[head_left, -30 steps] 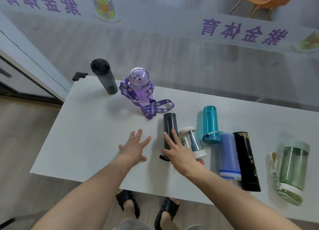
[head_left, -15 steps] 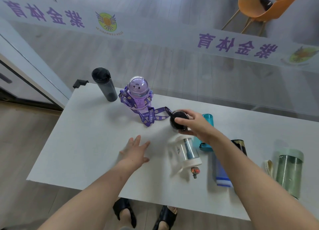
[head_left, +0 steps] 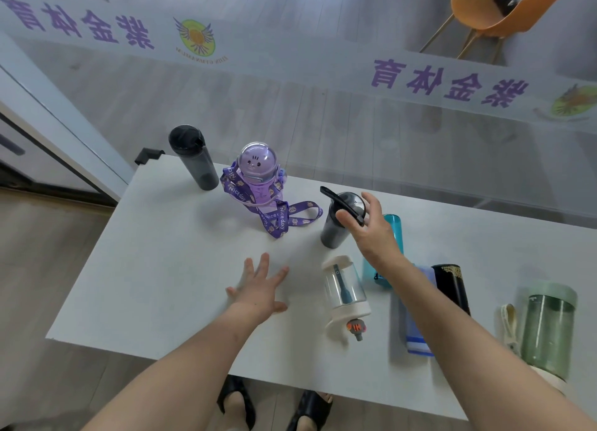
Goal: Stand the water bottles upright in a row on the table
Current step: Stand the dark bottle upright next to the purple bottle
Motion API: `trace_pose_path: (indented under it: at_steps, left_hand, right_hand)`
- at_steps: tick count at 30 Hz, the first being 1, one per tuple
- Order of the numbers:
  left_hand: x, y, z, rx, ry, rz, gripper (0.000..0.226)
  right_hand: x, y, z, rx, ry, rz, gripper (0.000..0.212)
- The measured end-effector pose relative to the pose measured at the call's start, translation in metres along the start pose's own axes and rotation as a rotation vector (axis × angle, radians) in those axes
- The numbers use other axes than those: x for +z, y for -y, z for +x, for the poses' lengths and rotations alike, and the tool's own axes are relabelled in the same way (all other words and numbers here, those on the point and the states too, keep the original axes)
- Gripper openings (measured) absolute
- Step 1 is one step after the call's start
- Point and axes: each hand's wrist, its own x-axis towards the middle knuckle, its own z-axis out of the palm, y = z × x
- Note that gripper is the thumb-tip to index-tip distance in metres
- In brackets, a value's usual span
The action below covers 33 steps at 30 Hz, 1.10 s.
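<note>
While you're standing that black bottle (head_left: 336,224) up with loose right hand (head_left: 371,233) fingers, it's risking tipping; left hand (head_left: 258,288) is lying flat, empty.

I see a white table (head_left: 155,269) set against a glass partition (head_left: 323,114) bearing a frosted band with purple characters and 2 round logos. Behind the glass stands an orange chair (head_left: 494,7) on grey planks; wood floor (head_left: 42,269) lies at left.

Eight water bottles (head_left: 337,225); three upright, five lying; two hands (head_left: 258,290); one table (head_left: 155,269)
</note>
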Motion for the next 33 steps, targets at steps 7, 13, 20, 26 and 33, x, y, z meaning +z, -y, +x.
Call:
trace_pose_path:
  at_steps: [7,13,20,26,33]
  left_hand:
    - [0.0,0.0,0.0,0.005,0.006,-0.025,0.091]
    - [-0.001,0.0,0.0,-0.003,0.012,0.022,0.098]
    - [0.004,0.001,0.004,-0.012,-0.004,0.043,0.104]
    - [0.003,0.0,0.003,-0.016,0.008,0.044,0.103]
    - [0.001,-0.001,0.001,-0.014,0.018,0.023,0.101]
  right_hand:
    - [0.009,-0.001,0.0,-0.138,-0.081,-0.091,0.072]
    - [0.009,0.007,0.033,-0.161,-0.145,-0.084,0.067]
    - [0.015,0.024,0.071,-0.176,-0.138,-0.052,0.065]
    - [0.013,0.025,0.073,-0.191,-0.123,-0.08,0.064]
    - [0.013,0.024,0.073,-0.178,-0.103,-0.088,0.065]
